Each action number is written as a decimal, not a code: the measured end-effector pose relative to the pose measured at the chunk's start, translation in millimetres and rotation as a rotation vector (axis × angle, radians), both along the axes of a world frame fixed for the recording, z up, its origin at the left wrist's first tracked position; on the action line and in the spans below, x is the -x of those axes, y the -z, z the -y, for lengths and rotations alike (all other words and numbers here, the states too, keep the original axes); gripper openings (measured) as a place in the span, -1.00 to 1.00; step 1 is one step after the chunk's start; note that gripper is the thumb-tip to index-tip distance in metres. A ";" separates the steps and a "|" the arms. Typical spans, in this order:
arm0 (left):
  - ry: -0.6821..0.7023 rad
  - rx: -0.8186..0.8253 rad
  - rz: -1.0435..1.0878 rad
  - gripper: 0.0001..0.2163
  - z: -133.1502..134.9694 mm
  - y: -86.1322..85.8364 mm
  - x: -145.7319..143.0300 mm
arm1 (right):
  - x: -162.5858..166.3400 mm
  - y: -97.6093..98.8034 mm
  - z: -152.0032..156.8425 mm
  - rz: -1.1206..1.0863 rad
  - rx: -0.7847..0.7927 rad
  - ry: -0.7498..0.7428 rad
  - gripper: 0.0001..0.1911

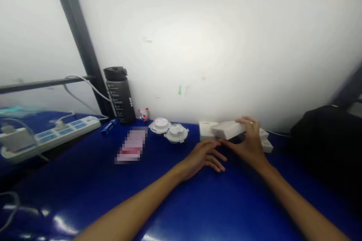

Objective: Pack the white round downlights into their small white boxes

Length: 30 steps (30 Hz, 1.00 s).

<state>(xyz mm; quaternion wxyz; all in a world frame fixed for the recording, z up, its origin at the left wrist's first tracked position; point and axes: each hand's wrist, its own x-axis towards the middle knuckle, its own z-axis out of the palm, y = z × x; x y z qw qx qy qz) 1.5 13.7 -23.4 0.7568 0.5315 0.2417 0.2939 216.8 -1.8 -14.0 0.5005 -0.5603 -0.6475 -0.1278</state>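
My right hand (pixel 251 145) grips a small white box (pixel 228 129) between thumb and fingers and holds it tilted. Just behind it, against the wall, is another white box (pixel 206 130). More white boxes (pixel 266 142) lie to the right, partly hidden by the right hand. My left hand (pixel 204 158) is close to the held box with its fingers apart and nothing in its grasp. Its index fingertip comes near the box's lower edge; whether it touches cannot be made out. Left of the boxes, two round white light fixtures (pixel 177 133) sit side by side.
The blue tabletop (pixel 181 203) meets a white wall. Towards the left are a black bottle (pixel 120 98), a blurred-out pink item (pixel 132 145), a small blue packet (pixel 109 127), small red wrappers (pixel 143 115) and a power strip (pixel 65 131) with cables. A black bag-like object (pixel 328 147) stands on the right.
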 end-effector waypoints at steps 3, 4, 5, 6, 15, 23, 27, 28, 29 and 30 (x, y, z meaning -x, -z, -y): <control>-0.043 -0.299 -0.170 -0.69 3.7 -1.8 0.9 | 8.0 7.9 -1.0 0.105 0.069 -0.029 -0.47; -0.079 -0.466 -0.245 -0.74 4.3 -3.9 3.3 | 10.1 10.5 -1.7 0.127 0.094 -0.035 -0.55; -0.120 -0.660 -0.327 -0.79 4.4 -7.1 7.0 | 11.8 12.7 -2.4 0.140 0.111 -0.045 -0.60; -0.169 -0.863 -0.410 -0.82 3.6 -11.4 11.9 | 13.1 14.6 -3.1 0.141 0.123 -0.057 -0.63; -0.824 -1.261 -0.996 -0.81 -44.0 -41.0 68.2 | 13.0 22.8 -2.0 0.208 0.290 -0.090 -0.37; -0.716 -1.136 -1.131 -0.56 -51.2 -20.8 72.6 | 10.5 22.8 -1.5 0.148 0.305 -0.093 -0.45; -0.739 -1.102 -1.027 -0.63 -46.8 -26.1 69.0 | 9.8 22.2 -2.1 0.143 0.304 -0.088 -0.48; -0.764 -1.095 -0.972 -0.66 -46.8 -27.8 68.5 | 10.2 22.0 -2.2 0.139 0.302 -0.090 -0.48; -0.798 -1.083 -0.906 -0.70 -47.1 -29.6 68.0 | 10.9 21.7 -2.1 0.131 0.298 -0.092 -0.49; -0.836 -1.058 -0.829 -0.72 -47.4 -31.5 67.2 | 12.0 21.2 -2.0 0.122 0.290 -0.096 -0.50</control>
